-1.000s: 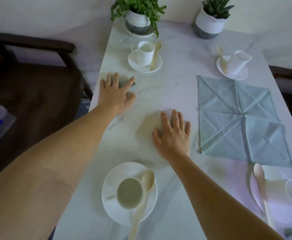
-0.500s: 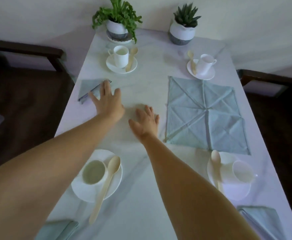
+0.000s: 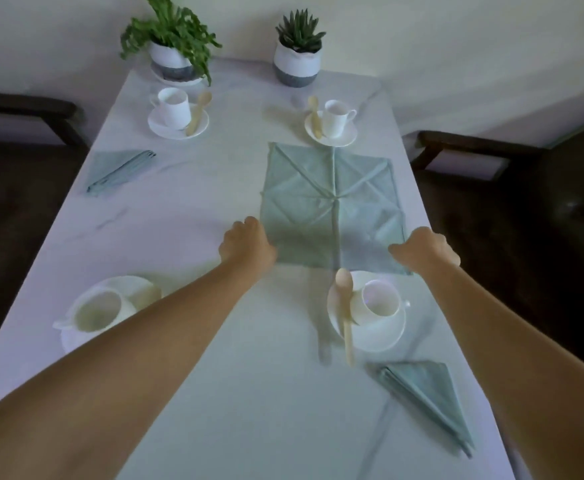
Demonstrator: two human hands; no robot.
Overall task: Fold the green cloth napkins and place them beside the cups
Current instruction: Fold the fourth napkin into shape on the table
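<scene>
Currently the unfolded green napkin (image 3: 332, 202) lies spread on the right half of the bench (image 3: 214, 375), between the far right cup (image 3: 335, 119) and the near right cup (image 3: 380, 301). The left hand (image 3: 247, 242) grips its near left corner with curled fingers; the right hand (image 3: 427, 247) grips its near right corner likewise. A folded napkin (image 3: 119, 169) lies at the far left edge, a second folded napkin (image 3: 429, 396) at the near right.
</scene>
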